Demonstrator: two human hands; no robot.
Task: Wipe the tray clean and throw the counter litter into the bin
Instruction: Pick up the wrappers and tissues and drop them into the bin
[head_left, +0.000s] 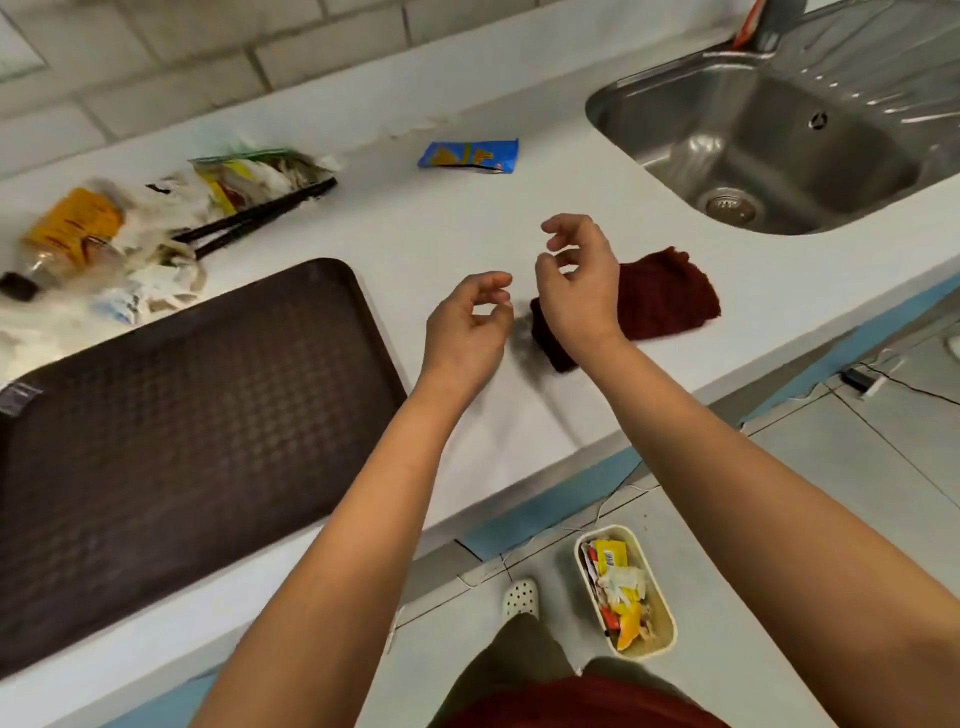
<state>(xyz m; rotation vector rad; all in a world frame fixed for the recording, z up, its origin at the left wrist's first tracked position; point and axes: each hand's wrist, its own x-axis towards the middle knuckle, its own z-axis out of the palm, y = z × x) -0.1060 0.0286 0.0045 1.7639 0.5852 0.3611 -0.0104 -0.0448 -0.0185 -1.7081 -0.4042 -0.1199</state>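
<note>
Left hand (467, 325) and right hand (579, 280), fingers loosely curled and apparently holding nothing, hover close together above the white counter (447, 218). The dark red cloth (660, 296) lies under and right of the right hand; the brown tray (171, 426) lies left of the left hand, litter (130, 244) beyond it. Bin (626, 590) on the floor below both forearms.

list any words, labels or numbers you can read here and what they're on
None can be read.
Blue packet: yellow print, too blurred.
Orange-labelled bottle: dark text, too blurred.
Yellow wrapper in the bin: barcode only, digits too small.
Grey tag on the tray: too small.
</note>
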